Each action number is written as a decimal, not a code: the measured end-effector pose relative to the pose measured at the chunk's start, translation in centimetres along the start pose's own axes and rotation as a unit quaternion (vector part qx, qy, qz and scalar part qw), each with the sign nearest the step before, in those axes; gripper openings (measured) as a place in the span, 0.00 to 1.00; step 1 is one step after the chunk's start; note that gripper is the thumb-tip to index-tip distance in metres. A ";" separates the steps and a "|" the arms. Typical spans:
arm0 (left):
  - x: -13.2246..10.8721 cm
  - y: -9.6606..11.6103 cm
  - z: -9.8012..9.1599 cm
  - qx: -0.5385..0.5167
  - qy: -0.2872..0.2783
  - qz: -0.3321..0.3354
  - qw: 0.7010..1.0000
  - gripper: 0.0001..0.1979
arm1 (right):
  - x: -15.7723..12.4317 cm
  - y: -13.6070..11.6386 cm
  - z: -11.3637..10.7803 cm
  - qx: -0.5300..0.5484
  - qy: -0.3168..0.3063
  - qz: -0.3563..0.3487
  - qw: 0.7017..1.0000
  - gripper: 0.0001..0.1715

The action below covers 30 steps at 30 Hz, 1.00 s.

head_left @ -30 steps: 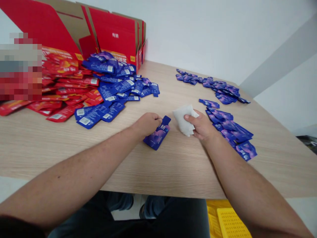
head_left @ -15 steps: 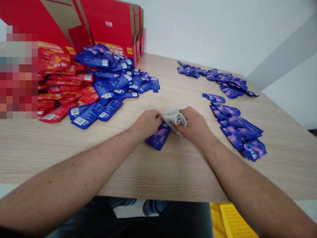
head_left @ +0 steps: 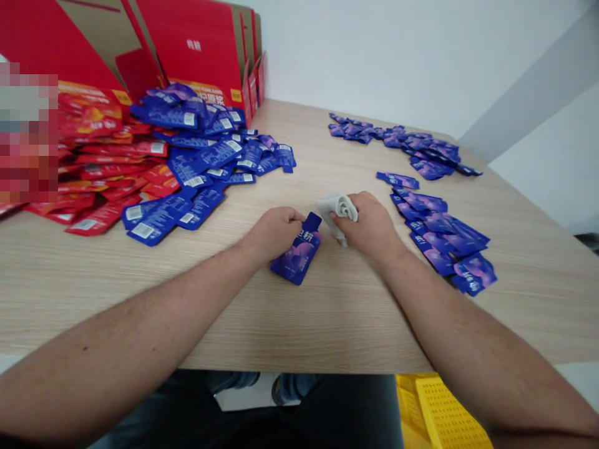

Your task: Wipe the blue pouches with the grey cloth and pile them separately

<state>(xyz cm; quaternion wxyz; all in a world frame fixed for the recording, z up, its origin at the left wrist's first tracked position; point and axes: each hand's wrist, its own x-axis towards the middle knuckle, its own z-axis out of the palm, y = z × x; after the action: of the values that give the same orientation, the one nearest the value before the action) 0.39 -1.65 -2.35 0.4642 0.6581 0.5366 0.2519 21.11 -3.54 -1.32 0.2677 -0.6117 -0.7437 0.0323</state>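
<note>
Just over the middle of the table, my left hand [head_left: 277, 232] pinches a blue and purple pouch [head_left: 299, 254] by its upper left side. The pouch's printed front faces up, and its narrow neck points away from me. My right hand [head_left: 369, 221] is closed round a folded pale grey cloth [head_left: 337, 209], a little to the right of the pouch and apart from it. Right of that hand lies a slanting row of similar blue pouches [head_left: 437, 227], overlapping one another. Part of the held pouch's left edge is hidden behind my fingers.
A heap of blue pouches [head_left: 206, 156] lies at the left, beside a pile of red pouches [head_left: 112, 181]. Red cartons [head_left: 191, 50] stand behind them. More blue pouches [head_left: 397, 140] lie along the back right. A yellow plastic crate [head_left: 444, 411] sits below the table's front edge [head_left: 299, 368].
The cloth in my right hand has come off the pouch's neck and moved up and right. My left hand still holds the pouch, whose neck now shows. The view has shifted slightly.
</note>
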 end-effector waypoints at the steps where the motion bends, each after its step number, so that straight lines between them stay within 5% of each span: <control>1: 0.0 0.0 0.0 -0.019 -0.007 -0.016 1.000 0.12 | 0.1 0.4 -0.3 0.003 0.022 0.009 1.000 0.07; 7: 0.3 -0.1 0.2 -0.037 0.035 -0.046 0.998 0.08 | -1.0 -1.1 -1.2 0.034 0.067 -0.036 0.997 0.10; 12: 1.0 -0.5 0.3 -0.185 0.101 -0.038 0.977 0.08 | -2.2 -4.4 0.4 0.074 -0.073 -0.180 0.978 0.14; 16: 1.1 -0.5 0.5 -0.218 0.141 -0.036 0.965 0.08 | -2.4 -4.3 0.3 0.133 -0.159 -0.262 0.943 0.17; 21: 1.1 -0.4 1.3 -0.364 0.117 -0.020 0.924 0.07 | -1.9 -3.3 0.2 0.113 -0.004 -0.204 0.972 0.17; 27: 1.1 0.0 1.1 -0.384 0.150 -0.042 0.910 0.07 | -2.6 -4.5 -0.1 0.180 -0.232 -0.282 0.913 0.14; 30: 1.3 0.3 0.7 -0.450 0.115 -0.049 0.884 0.08 | -2.3 -3.2 -1.2 0.223 -0.211 -0.231 0.923 0.09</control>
<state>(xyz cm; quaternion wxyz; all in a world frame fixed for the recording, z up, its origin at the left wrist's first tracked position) 1.45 -0.66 -2.61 0.6569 0.3176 0.4471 0.5174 18.98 -6.82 0.08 0.2335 -0.3270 -0.8772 0.2630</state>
